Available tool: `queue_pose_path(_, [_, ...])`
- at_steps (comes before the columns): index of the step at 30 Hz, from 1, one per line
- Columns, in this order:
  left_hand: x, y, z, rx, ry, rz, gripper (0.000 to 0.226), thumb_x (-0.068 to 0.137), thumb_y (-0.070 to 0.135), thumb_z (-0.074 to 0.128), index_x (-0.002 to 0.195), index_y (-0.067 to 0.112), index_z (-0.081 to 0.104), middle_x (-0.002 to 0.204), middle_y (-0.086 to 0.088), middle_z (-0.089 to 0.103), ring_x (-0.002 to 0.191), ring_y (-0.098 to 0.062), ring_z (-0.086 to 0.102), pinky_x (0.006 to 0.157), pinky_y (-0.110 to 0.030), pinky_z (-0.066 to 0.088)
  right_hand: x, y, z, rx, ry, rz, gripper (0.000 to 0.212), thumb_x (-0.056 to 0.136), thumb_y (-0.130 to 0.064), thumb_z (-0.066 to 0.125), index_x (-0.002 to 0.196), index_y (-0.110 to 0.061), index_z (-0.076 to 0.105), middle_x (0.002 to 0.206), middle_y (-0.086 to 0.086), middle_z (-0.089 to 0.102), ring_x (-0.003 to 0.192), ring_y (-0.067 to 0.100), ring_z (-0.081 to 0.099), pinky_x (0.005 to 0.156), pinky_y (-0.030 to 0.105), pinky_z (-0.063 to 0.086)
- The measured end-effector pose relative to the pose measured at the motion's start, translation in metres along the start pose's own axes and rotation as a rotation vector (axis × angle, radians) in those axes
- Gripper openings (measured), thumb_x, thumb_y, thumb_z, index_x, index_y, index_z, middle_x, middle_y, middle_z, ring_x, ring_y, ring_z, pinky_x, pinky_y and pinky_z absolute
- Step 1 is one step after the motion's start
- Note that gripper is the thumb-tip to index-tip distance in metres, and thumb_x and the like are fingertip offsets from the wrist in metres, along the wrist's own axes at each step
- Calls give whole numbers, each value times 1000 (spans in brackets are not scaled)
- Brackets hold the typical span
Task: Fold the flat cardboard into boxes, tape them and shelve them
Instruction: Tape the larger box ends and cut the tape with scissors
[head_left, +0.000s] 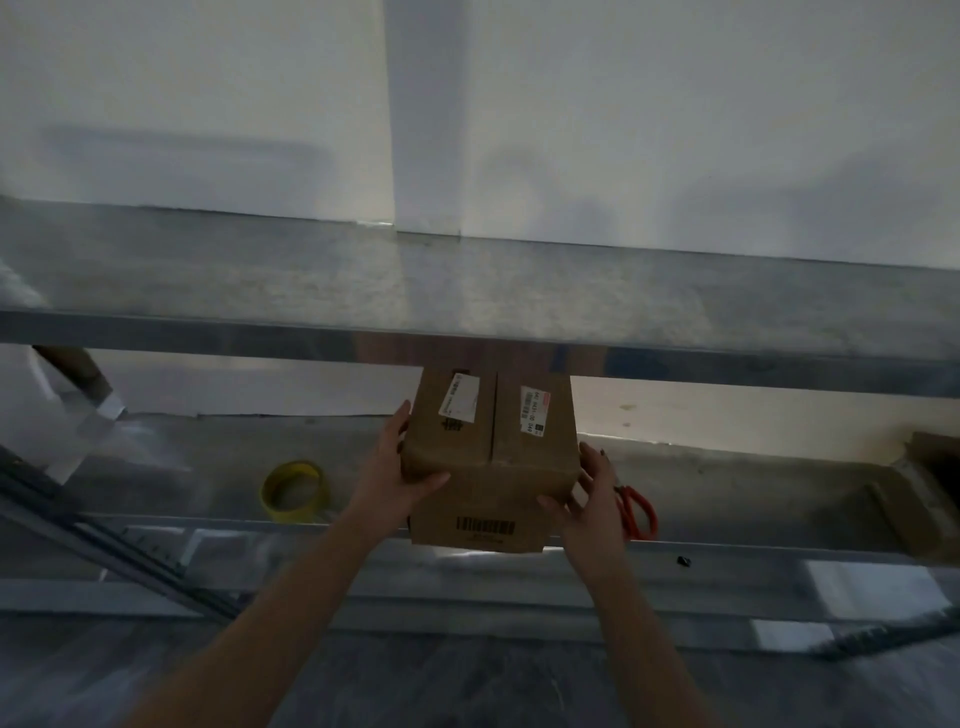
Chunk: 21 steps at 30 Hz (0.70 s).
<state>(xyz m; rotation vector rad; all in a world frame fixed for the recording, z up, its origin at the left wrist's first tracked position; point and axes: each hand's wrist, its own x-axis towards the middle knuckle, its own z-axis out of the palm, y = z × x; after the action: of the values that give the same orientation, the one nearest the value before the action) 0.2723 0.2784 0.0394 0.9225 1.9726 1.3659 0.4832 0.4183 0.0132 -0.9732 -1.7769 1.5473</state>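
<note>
A closed brown cardboard box (491, 457) with two white labels on top and a barcode on its front face sits at the front edge of the middle metal shelf (208, 467). My left hand (395, 467) grips its left side, thumb on the front face. My right hand (589, 493) grips its right front corner. The box's far end is hidden under the upper shelf (467, 291). A yellow tape roll (294, 491) lies on the middle shelf to the left of the box. Red-handled scissors (639, 512) lie just right of my right hand.
The upper shelf is bare and backs onto a white wall. Flat brown cardboard (930, 493) lies at the right end of the middle shelf. A slanted metal brace (130, 551) crosses the lower left. A small dark object (683, 560) sits on the shelf's front rail.
</note>
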Motion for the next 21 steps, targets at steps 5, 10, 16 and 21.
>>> queue_pose_path(5, [-8,-8,-2,10,-30,15,100,74,23,80,143,55,15,148,7,34,135,-18,39,106,-52,42,-5,6,-2,-61,-18,23,70,84,-17,74,140,-37,36,139,-12,51,130,9,48,103,47,49])
queue_pose_path(10, [-18,-5,-7,180,-20,95,102,76,35,78,143,57,5,153,7,25,135,-9,28,112,-45,34,-21,-5,-4,-296,70,67,78,83,-37,74,144,-43,25,155,-9,32,142,17,31,113,49,36])
queue_pose_path(16, [-34,-10,-62,874,47,319,77,87,72,33,151,31,21,159,3,18,147,-19,12,118,-47,20,-55,-43,11,-826,93,-475,56,94,-55,46,145,-34,35,154,-4,34,148,18,20,113,47,27])
queue_pose_path(21, [-46,-41,-129,1222,-5,519,63,88,53,38,138,17,52,145,-9,47,137,-34,39,111,-54,32,-68,-60,95,-1047,-147,-720,55,95,-49,46,145,-24,43,153,3,38,148,27,23,118,50,21])
